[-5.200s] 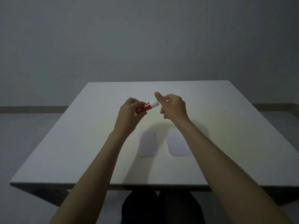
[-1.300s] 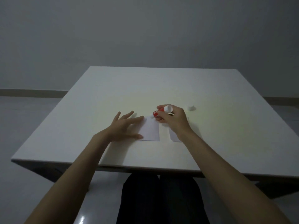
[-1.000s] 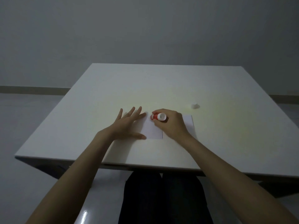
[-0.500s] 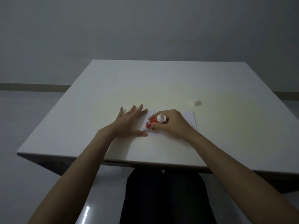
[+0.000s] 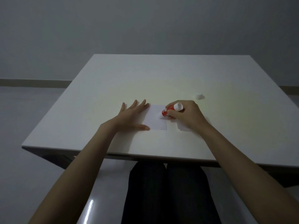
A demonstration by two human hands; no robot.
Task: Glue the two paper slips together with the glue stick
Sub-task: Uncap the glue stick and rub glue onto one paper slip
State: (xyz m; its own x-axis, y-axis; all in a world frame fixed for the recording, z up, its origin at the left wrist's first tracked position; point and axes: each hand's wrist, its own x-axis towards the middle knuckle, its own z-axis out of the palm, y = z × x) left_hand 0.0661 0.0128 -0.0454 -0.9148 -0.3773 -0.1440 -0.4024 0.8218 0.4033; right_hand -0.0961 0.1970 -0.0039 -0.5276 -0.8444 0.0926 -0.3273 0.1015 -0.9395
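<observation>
Two white paper slips lie side by side near the table's front. My left hand [image 5: 129, 116] rests flat with spread fingers, touching the left edge of the left slip [image 5: 154, 118]. My right hand [image 5: 186, 116] grips a red glue stick [image 5: 171, 109] with a white end, its lower tip pressed on the right part of the left slip. The right slip [image 5: 182, 127] is mostly hidden under my right hand and wrist; only its near corner shows.
The glue stick's white cap [image 5: 199, 96] stands on the white table [image 5: 161, 75] beyond and to the right of my right hand. The table's front edge runs just above my dark-trousered legs [image 5: 166, 191]. A grey wall lies behind.
The glue stick's tip has slid across the left slip, now at its right part. My left hand has stayed flat at the slip's left edge. The camera has shifted slightly.
</observation>
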